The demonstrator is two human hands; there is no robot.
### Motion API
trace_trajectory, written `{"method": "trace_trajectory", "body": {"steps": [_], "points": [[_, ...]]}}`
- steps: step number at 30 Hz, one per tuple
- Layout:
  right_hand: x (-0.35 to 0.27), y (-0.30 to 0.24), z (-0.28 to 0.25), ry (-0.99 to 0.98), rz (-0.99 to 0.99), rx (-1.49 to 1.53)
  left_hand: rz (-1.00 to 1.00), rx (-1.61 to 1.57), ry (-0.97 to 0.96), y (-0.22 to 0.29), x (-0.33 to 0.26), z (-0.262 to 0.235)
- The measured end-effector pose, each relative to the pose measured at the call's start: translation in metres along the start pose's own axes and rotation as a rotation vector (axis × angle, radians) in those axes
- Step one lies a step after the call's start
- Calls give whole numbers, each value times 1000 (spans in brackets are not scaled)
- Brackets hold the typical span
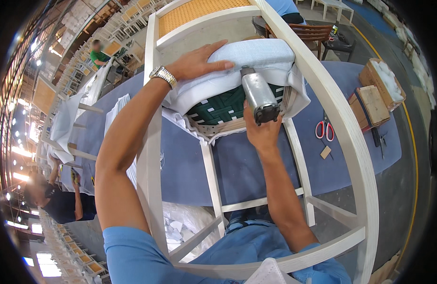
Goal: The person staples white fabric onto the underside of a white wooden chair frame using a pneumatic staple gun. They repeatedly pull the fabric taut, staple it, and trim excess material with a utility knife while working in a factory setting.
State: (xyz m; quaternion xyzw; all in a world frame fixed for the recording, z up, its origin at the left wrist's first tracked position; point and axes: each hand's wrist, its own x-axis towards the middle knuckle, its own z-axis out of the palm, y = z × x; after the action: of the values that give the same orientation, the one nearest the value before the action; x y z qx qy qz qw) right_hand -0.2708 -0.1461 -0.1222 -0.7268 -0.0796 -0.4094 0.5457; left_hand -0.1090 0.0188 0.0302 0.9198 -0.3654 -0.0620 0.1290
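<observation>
A whitewashed wooden chair frame [339,102] lies across the table, its uprights and rails surrounding my arms. Light-blue padded fabric [261,51] wraps the seat's edge, with white cloth folded over the rim. Green woven webbing [217,107] shows on the underside of the seat. My left hand [198,63] is spread flat on the fabric, thumb pointing toward the tool. A silver staple gun [258,90] is gripped in my right hand [263,132], its nose at the folded cloth. The gun's body hides part of the webbing and the contact point.
On the blue-covered table [318,177] to the right lie red-handled scissors [324,131], a small wooden block [325,152] and pliers [382,144]. Behind them stand cardboard boxes [374,105]. A bag of scraps [180,225] sits below. A co-worker [64,203] stands at left.
</observation>
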Motion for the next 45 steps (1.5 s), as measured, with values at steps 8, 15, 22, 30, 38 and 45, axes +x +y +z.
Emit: {"method": "trace_trajectory", "body": {"steps": [8, 15, 22, 30, 38, 45], "points": [[-2, -29, 24, 28, -51, 57, 105, 212, 88, 7, -17, 9], [-6, -38, 26, -76, 141, 88, 108, 210, 110, 11, -19, 10], [-2, -38, 29, -42, 75, 93, 147, 266, 146, 7, -17, 13], [0, -45, 24, -156, 153, 106, 154, 306, 151, 6, -17, 14], [-7, -46, 27, -123, 134, 74, 248, 352, 204, 9, -36, 17], [0, -14, 21, 141, 104, 153, 408, -171, 57, 47, -73, -12]]}}
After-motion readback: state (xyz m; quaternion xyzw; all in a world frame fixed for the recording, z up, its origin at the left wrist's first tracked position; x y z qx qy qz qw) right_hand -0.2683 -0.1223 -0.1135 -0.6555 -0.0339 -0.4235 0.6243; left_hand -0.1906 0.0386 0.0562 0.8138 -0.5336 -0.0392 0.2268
